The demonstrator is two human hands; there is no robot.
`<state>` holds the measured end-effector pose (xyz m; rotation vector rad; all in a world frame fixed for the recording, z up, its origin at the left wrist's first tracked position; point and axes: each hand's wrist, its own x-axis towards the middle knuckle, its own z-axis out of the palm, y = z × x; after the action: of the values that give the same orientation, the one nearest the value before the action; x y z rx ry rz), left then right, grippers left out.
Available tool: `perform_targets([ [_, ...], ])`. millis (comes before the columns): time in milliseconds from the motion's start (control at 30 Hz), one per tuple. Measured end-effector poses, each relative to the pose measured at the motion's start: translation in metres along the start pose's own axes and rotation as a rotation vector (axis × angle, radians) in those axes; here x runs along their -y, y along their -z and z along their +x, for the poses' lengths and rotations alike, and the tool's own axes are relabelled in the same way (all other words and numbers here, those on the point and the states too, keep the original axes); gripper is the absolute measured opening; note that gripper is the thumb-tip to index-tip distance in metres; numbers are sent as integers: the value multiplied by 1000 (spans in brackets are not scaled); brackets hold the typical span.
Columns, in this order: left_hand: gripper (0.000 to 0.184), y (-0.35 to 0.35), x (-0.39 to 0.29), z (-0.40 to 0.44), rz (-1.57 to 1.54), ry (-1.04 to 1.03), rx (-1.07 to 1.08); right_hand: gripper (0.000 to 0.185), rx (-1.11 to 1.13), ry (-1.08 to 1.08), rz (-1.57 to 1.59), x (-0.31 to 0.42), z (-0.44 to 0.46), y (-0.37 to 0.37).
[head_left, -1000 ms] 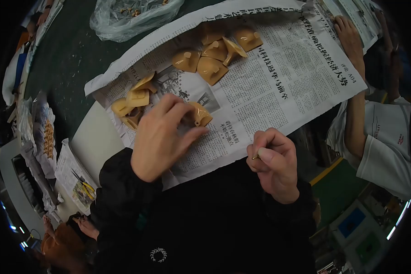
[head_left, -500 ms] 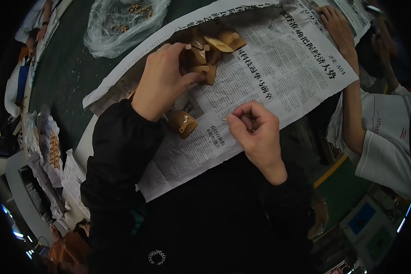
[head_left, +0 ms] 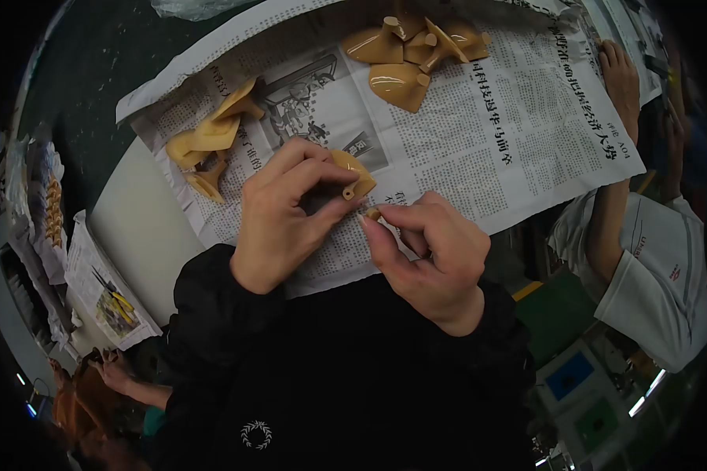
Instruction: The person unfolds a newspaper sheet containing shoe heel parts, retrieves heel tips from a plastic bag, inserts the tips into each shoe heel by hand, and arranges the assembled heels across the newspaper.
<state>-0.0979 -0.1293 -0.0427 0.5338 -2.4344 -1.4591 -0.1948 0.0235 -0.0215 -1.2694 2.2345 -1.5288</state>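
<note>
My left hand [head_left: 287, 208] is closed around a glossy tan curved piece [head_left: 359, 174], with a small stub that has a hole at its end facing my right hand. A small tan bit [head_left: 373, 213] sits pinched between the thumb and forefinger of my right hand [head_left: 432, 251], close to that stub. Whether the two touch I cannot tell. Several similar glossy pieces [head_left: 398, 85] lie in a cluster on the newspaper [head_left: 448, 165] beyond my hands. To the left rests another group of tan pieces [head_left: 216, 133].
At right another person's hand [head_left: 622, 86] rests by the newspaper's edge. A clear plastic bag [head_left: 192, 6] shows at the top. Yellow-handled pliers [head_left: 116, 298] lie on paper at left, near a row of small tan parts [head_left: 53, 210]. Another person's hand [head_left: 116, 370] is lower left.
My left hand has left the far cluster and come back towards me, now gripping a single tan piece. My right hand has met it, still pinching a small bit. The view has shifted.
</note>
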Motion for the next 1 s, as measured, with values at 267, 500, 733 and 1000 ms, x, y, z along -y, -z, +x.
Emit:
perform_targets([
  [267, 32, 0, 4, 1, -88, -16, -21, 21, 76, 41, -176, 5, 5, -13],
  [500, 32, -2, 8, 2, -72, -88, -38, 21, 187, -36, -313, 21, 16, -10],
  [733, 32, -2, 7, 3, -77, -90, -42, 22, 231, -50, -289, 22, 25, -13],
  [1000, 26, -1, 5, 4, -41, -76, -47, 24, 179, -83, -273, 21, 21, -8],
])
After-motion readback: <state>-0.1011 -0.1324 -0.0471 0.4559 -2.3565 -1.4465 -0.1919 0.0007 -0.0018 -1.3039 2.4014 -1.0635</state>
